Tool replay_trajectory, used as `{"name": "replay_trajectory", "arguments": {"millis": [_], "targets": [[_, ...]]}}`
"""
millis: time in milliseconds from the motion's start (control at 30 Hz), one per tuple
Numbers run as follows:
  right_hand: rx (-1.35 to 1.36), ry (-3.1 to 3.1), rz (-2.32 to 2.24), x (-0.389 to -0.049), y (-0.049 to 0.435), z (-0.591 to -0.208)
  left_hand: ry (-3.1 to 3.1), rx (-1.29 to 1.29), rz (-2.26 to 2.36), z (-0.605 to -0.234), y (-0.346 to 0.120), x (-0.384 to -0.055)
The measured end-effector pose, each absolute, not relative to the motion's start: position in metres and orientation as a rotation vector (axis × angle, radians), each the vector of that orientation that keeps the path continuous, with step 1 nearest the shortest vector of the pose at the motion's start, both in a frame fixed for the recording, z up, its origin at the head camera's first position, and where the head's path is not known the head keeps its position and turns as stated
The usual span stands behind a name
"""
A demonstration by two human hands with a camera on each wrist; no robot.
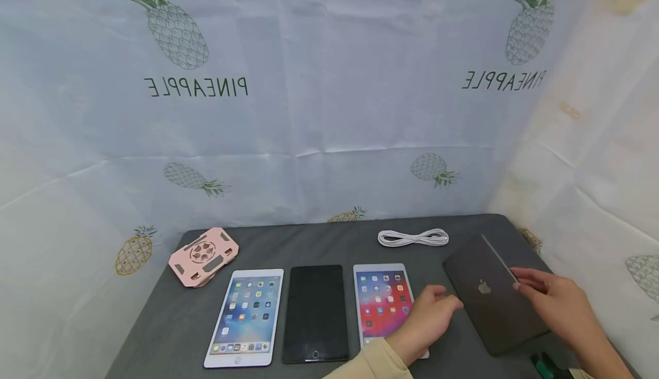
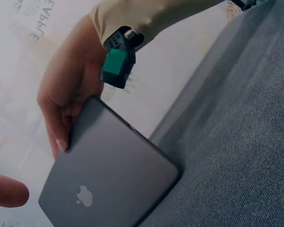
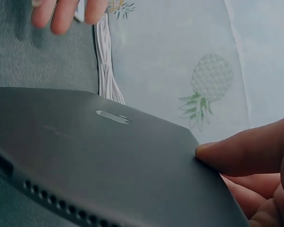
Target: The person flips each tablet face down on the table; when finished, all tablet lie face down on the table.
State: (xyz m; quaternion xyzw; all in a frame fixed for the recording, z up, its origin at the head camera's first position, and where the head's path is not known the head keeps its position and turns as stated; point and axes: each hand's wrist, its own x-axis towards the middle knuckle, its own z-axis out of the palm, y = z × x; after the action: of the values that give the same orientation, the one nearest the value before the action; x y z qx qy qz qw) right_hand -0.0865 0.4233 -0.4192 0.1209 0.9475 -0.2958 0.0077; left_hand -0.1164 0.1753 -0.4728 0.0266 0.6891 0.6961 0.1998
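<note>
A dark grey tablet [image 1: 481,304] with an apple logo on its back stands tilted at the table's right end, its right edge raised. My right hand [image 1: 558,304] pinches that edge between thumb and fingers; the right wrist view shows the thumb [image 3: 241,151] on the tablet's back [image 3: 123,165]. Left of it, my left hand [image 1: 427,319] hovers with loosely extended fingers and holds nothing. It partly covers a white tablet [image 1: 378,299] with a lit red and blue screen. In the left wrist view only one left fingertip [image 2: 9,190] shows, apart from the grey tablet [image 2: 123,165].
A black tablet [image 1: 316,310] and another lit white tablet [image 1: 247,316] lie to the left. A pink case [image 1: 203,256] sits at the back left, a bundled white cable [image 1: 413,238] at the back right. Pineapple-print cloth [image 1: 329,110] hangs behind the grey table.
</note>
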Motion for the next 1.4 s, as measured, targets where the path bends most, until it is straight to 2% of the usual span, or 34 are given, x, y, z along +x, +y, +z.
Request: {"name": "replay_trajectory", "arguments": {"millis": [300, 767, 1400], "targets": [[0.480, 2.730, -1.261, -0.087, 0.422, -0.426, 1.920, 0.040, 1.964, -0.477, 0.177, -0.116], [0.500, 2.388, -1.702, -0.092, 0.415, -0.443, 1.830, 0.001, 2.024, -0.476, 0.176, -0.123], [0.583, 2.681, -1.139, -0.108, 0.407, -0.473, 1.974, -0.037, 1.973, -0.466, 0.178, -0.112]]}}
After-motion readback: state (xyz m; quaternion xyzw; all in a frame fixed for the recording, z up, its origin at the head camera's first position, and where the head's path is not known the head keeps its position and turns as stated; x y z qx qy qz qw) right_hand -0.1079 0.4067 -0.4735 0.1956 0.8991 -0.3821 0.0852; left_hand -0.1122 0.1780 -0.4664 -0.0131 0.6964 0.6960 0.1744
